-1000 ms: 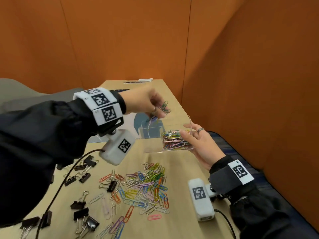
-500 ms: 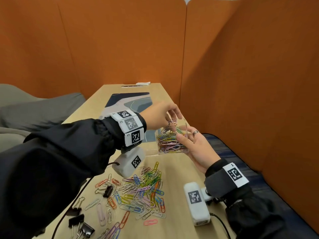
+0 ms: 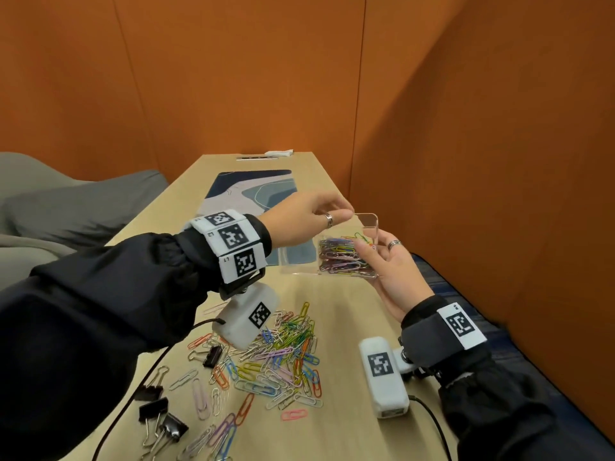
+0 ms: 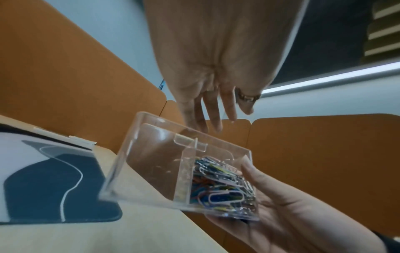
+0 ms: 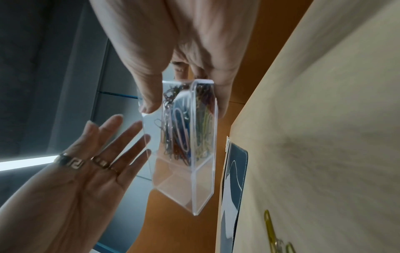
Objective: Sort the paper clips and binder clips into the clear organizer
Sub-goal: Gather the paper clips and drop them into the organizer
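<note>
My right hand [image 3: 377,247] holds the clear organizer [image 3: 369,224] tilted above the table, thumb on one side and fingers on the other. One compartment holds a heap of coloured paper clips [image 3: 339,257]; in the left wrist view the compartment [image 4: 155,162] beside it is bare. My left hand [image 3: 346,214] hovers at the organizer's top edge with straight fingers [image 4: 214,119] and nothing in them. A loose pile of coloured paper clips [image 3: 283,347] lies on the table below, and black binder clips [image 3: 159,417] lie to its left.
A blue-grey patterned mat [image 3: 246,191] lies on the wooden table [image 3: 349,427] behind the organizer. Orange partition walls [image 3: 466,128] close the back and right. A grey seat [image 3: 66,207] is at left. Cables trail from both wrist cameras across the front of the table.
My left hand pinched paper clips above the organizer, dipped into it, and now is lifted with straight fingers holding nothing. The right hand has kept hold of the organizer.
</note>
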A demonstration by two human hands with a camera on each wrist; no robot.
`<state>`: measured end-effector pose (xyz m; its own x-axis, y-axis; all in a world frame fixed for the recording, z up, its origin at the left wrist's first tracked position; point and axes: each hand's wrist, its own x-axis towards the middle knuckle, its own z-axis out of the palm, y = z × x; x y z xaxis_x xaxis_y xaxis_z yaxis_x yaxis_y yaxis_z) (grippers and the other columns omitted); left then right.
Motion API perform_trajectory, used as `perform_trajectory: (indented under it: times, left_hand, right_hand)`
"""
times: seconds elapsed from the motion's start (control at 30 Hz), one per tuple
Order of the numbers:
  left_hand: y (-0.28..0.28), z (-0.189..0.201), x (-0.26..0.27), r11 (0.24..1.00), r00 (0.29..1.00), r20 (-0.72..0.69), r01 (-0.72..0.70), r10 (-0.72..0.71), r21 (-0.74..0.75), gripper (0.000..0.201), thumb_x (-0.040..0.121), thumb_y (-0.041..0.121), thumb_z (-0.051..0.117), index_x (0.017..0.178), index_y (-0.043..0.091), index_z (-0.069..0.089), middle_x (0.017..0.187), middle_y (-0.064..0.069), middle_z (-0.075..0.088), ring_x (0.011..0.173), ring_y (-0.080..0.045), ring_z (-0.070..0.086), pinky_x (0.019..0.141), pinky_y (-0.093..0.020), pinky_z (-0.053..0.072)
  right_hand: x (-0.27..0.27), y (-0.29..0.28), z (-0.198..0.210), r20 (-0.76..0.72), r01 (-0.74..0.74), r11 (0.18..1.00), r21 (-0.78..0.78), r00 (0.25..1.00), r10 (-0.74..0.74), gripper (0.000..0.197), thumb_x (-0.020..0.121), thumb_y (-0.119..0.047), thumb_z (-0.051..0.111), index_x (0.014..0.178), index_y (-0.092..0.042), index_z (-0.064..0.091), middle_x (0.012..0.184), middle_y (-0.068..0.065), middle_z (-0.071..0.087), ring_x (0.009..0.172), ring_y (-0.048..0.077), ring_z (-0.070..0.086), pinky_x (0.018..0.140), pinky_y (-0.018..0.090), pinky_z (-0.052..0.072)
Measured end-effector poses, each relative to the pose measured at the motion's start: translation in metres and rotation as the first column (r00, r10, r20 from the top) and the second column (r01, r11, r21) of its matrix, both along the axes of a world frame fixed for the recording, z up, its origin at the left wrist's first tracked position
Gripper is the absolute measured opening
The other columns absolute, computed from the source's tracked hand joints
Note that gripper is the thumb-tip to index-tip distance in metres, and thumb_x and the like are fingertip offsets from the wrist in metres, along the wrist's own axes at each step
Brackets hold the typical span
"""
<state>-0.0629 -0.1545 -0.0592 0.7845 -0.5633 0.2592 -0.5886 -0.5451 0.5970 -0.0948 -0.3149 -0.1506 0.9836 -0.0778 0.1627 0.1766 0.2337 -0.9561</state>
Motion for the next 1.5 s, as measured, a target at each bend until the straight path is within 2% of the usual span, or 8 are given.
perform_trajectory:
  times: [0.27,0.33,0.4,0.5,0.93,1.17,1.27,1.5]
  left_hand:
    - [0.028,-0.025,-0.004,0.932,0.975,0.152,-0.098,0.159,-0.348,0.007,0.094,0.021,0.055,0.088,0.025,0.053,0.086,0.010,0.058,0.079,-0.003,0.055,0.073,-0.014,0.043]
    - [0.036,-0.038,0.001,0.962,0.982,0.060,-0.163,0.180,-0.219,0.005,0.093,0.024,0.055,0.089,0.021,0.053,0.084,0.008,0.056,0.076,-0.006,0.053,0.072,-0.019,0.042]
    - [0.043,-0.051,0.008,0.971,0.982,-0.057,-0.169,0.181,0.171,0.015,0.092,0.032,0.056,0.098,0.018,0.055,0.093,0.004,0.058,0.084,-0.012,0.053,0.076,-0.024,0.042]
    - [0.042,-0.071,0.014,0.810,0.972,-0.130,-0.085,0.195,0.581,0.029,0.093,0.036,0.055,0.116,0.018,0.055,0.114,0.000,0.058,0.094,-0.013,0.051,0.081,-0.023,0.040]
    - [0.028,-0.070,-0.008,0.746,0.905,-0.421,0.324,-0.065,0.582,0.025,0.088,0.032,0.064,0.109,0.019,0.064,0.097,0.011,0.061,0.084,-0.003,0.052,0.074,-0.008,0.039]
    - [0.043,-0.059,-0.008,0.795,0.979,-0.181,0.035,0.095,0.605,0.033,0.089,0.045,0.056,0.109,0.020,0.060,0.110,0.005,0.060,0.094,-0.011,0.053,0.081,-0.021,0.040]
    - [0.046,-0.062,-0.014,0.706,0.956,-0.230,0.037,0.180,0.708,0.051,0.082,0.057,0.058,0.115,0.017,0.058,0.115,0.002,0.060,0.102,-0.014,0.055,0.091,-0.028,0.044]
    - [0.038,-0.068,-0.039,0.712,0.949,-0.284,0.106,0.135,0.694,0.060,0.064,0.052,0.079,0.110,0.020,0.058,0.109,0.001,0.061,0.090,-0.013,0.054,0.079,-0.024,0.046]
  right_hand:
    - [0.009,-0.010,-0.003,-0.052,0.208,0.975,0.076,0.977,-0.204,0.028,0.085,-0.017,0.066,0.106,-0.023,0.048,0.121,0.017,0.058,0.110,0.032,0.061,0.097,0.052,0.047]
    - [0.011,-0.012,-0.004,-0.061,0.256,0.966,0.041,0.965,-0.253,0.026,0.085,-0.020,0.067,0.100,-0.029,0.047,0.121,0.013,0.055,0.109,0.029,0.060,0.097,0.051,0.048]
    - [0.012,-0.014,-0.005,-0.068,0.282,0.959,0.021,0.958,-0.280,0.027,0.086,-0.021,0.066,0.104,-0.029,0.046,0.123,0.011,0.054,0.108,0.027,0.061,0.095,0.048,0.050]
    - [0.012,-0.015,-0.004,-0.072,0.290,0.957,0.017,0.955,-0.288,0.029,0.087,-0.022,0.065,0.107,-0.027,0.045,0.121,0.011,0.055,0.106,0.026,0.062,0.094,0.046,0.051]
    - [0.010,-0.007,-0.003,-0.064,0.253,0.968,0.000,0.966,-0.252,0.025,0.086,-0.019,0.066,0.099,-0.029,0.047,0.122,0.018,0.058,0.106,0.030,0.063,0.092,0.048,0.052]
    - [0.008,-0.006,-0.001,-0.074,0.237,0.971,-0.020,0.969,-0.237,0.025,0.086,-0.020,0.066,0.098,-0.031,0.047,0.122,0.017,0.058,0.105,0.028,0.064,0.092,0.047,0.052]
    - [0.006,-0.006,0.000,-0.078,0.228,0.973,-0.025,0.970,-0.229,0.025,0.086,-0.020,0.066,0.098,-0.031,0.047,0.122,0.017,0.058,0.105,0.029,0.063,0.092,0.047,0.052]
    - [0.006,-0.005,0.000,-0.086,0.218,0.975,-0.041,0.971,-0.221,0.029,0.086,-0.023,0.066,0.107,-0.029,0.047,0.126,0.015,0.056,0.107,0.027,0.062,0.094,0.047,0.051]
